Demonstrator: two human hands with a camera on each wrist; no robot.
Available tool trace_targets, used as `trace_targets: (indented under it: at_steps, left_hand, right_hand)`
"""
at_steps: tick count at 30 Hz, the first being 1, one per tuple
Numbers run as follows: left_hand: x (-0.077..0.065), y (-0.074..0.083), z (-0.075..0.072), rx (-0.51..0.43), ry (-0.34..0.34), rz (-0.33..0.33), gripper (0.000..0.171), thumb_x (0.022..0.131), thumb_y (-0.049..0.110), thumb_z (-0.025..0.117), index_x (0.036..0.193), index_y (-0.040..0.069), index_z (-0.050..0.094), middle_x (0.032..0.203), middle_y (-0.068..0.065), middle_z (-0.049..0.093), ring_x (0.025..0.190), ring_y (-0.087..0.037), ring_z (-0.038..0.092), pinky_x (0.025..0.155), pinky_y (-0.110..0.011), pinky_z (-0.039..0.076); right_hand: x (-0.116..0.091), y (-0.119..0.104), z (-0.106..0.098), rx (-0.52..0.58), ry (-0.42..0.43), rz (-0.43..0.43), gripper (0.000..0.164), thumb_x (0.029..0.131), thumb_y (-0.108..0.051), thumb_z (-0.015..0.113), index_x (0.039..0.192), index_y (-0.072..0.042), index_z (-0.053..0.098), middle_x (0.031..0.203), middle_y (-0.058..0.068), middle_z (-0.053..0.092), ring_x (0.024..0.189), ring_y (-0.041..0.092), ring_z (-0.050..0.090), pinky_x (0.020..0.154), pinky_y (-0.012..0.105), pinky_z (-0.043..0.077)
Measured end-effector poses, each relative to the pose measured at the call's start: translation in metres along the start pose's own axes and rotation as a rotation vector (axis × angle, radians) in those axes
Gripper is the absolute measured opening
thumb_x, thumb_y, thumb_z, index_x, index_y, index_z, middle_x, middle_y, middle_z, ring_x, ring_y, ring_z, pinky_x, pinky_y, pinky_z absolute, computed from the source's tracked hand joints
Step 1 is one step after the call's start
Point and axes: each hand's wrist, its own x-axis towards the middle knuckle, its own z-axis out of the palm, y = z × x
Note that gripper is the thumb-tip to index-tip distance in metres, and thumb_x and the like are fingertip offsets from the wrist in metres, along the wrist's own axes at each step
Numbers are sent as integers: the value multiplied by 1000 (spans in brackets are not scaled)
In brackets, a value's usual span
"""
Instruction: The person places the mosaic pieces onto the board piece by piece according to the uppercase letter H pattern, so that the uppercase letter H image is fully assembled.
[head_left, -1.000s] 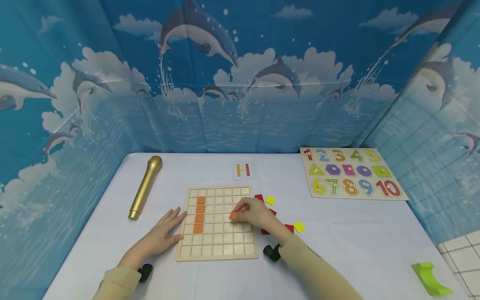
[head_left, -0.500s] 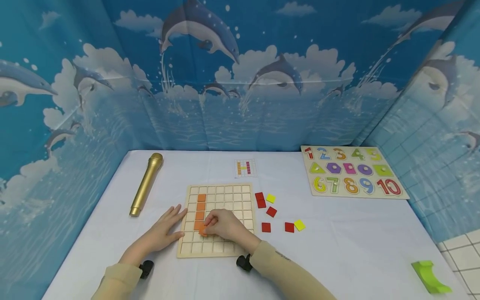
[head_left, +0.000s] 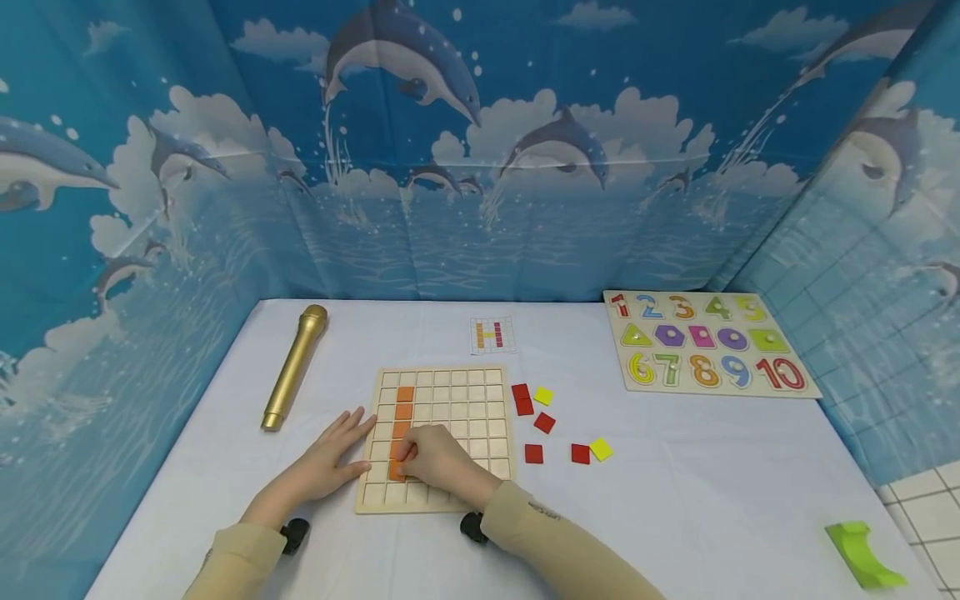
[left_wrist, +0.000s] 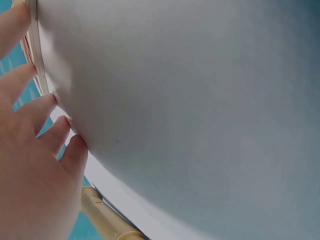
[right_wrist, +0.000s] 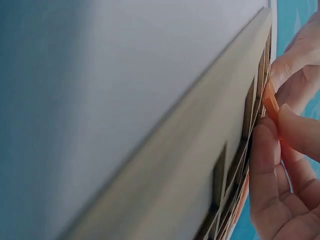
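My right hand (head_left: 441,458) pinches an orange square tile (right_wrist: 271,102) between thumb and fingers, low over the wooden grid board (head_left: 480,408). That tile sits at the lower end of a column of several orange tiles (head_left: 403,412) in the board's second column from the left; its edge tilts up in the right wrist view. With fingers spread, my left hand (head_left: 326,462) lies on the white table, its fingertips and thumb at the board's left edge. In the left wrist view the fingertips (left_wrist: 62,122) line up along that edge.
Several red tiles (head_left: 533,454) and two yellow tiles (head_left: 601,449) lie right of the board. Behind it is a small pattern card (head_left: 492,336). A gold microphone (head_left: 296,367) lies left, a number puzzle (head_left: 705,373) back right, a green arched block (head_left: 862,557) front right.
My right hand has carried the orange tile left across the board, from its right side to the lower end of the orange column. The left hand has stayed at the board's edge.
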Motion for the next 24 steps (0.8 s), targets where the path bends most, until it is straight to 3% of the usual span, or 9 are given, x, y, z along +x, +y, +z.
trace_targets:
  at_steps: [13, 24]
  left_hand:
    - [1, 1, 0, 4, 1, -1, 70, 93, 25, 67, 153, 9, 34, 162, -23, 20, 148, -49, 13, 114, -69, 21]
    - [0, 2, 0, 3, -2, -11, 70, 93, 26, 67, 153, 9, 35, 162, -23, 20, 148, -49, 12, 115, -69, 21]
  right_hand:
    - [-1, -6, 3, -210, 27, -65, 8, 84, -4, 74, 81, -10, 71, 73, -7, 56, 62, 3, 47, 55, 14, 41]
    - [-5, -6, 7, -273, 57, -80, 12, 84, -6, 76, 78, -13, 69, 80, -4, 58, 69, 5, 47, 60, 15, 42]
